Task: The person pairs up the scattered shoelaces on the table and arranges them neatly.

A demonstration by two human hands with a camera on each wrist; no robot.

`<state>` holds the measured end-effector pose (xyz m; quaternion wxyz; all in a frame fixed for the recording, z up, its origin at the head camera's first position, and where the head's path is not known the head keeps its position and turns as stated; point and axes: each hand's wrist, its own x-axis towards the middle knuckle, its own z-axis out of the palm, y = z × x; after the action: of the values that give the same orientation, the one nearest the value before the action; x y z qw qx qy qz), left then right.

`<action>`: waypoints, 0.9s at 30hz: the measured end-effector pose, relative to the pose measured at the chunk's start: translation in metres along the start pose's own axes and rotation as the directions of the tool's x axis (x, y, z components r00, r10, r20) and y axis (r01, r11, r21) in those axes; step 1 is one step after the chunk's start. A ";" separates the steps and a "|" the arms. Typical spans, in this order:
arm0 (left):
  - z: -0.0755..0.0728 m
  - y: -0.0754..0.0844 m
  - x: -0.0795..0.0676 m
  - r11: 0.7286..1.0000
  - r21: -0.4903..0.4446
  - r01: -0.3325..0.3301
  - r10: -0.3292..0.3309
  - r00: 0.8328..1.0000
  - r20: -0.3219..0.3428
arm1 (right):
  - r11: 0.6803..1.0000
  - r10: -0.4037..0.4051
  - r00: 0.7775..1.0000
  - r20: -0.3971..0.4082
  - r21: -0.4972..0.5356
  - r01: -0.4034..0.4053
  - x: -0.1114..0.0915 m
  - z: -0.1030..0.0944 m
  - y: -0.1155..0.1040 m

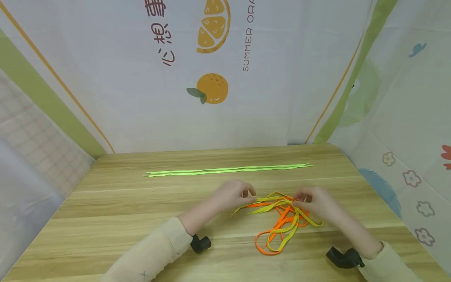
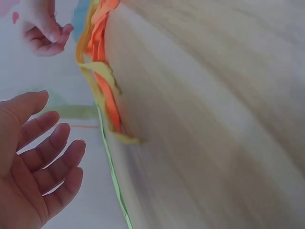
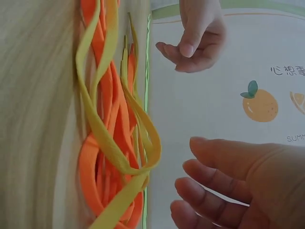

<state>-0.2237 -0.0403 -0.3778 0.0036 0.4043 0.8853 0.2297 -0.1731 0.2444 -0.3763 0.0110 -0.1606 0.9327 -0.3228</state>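
Observation:
A loose heap of yellow shoelaces (image 1: 291,231) and orange shoelaces (image 1: 280,222) lies tangled on the table between the two hands. My left hand (image 1: 234,194) hovers at the heap's left end, near the lace tips; in the left wrist view its fingers (image 2: 57,164) are spread and relaxed, holding nothing. On the other side, my right hand (image 1: 318,203) is over the heap's right edge. The right wrist view shows its thumb and fingers (image 3: 205,200) apart, with no lace between them. Yellow loops (image 3: 109,143) lie over the orange ones there.
Two neon green shoelaces (image 1: 225,170) lie straight, side by side, across the back of the wooden table (image 1: 116,219). A printed white cloth (image 1: 267,109) hangs behind it. Black devices (image 1: 201,243) sit at both wrists.

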 end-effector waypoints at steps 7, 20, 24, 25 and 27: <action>0.010 0.008 0.012 1.000 0.011 -0.001 0.000 0.998 0.065 | 0.999 0.044 0.999 -0.002 -0.021 -0.044 0.001 0.008 0.002; 0.027 0.018 0.031 0.999 0.044 0.021 -0.027 0.989 0.148 | 0.998 0.021 1.000 -0.005 -0.066 -0.022 0.003 0.018 0.010; 0.030 0.019 0.035 0.998 0.060 0.019 -0.028 0.988 0.155 | 0.996 0.011 1.000 -0.009 -0.092 -0.012 0.004 0.021 0.012; 0.031 0.019 0.036 0.998 0.061 0.020 -0.029 0.987 0.156 | 0.995 0.011 1.000 -0.012 -0.101 -0.012 0.004 0.021 0.012; 0.033 0.019 0.037 0.997 0.068 0.022 -0.032 0.987 0.157 | 0.993 0.009 1.000 -0.016 -0.115 -0.011 0.004 0.022 0.012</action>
<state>-0.2291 0.0105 -0.3927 0.0637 0.4091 0.8947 0.1674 -0.1775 0.2386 -0.4007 -0.0037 -0.1537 0.9505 -0.2699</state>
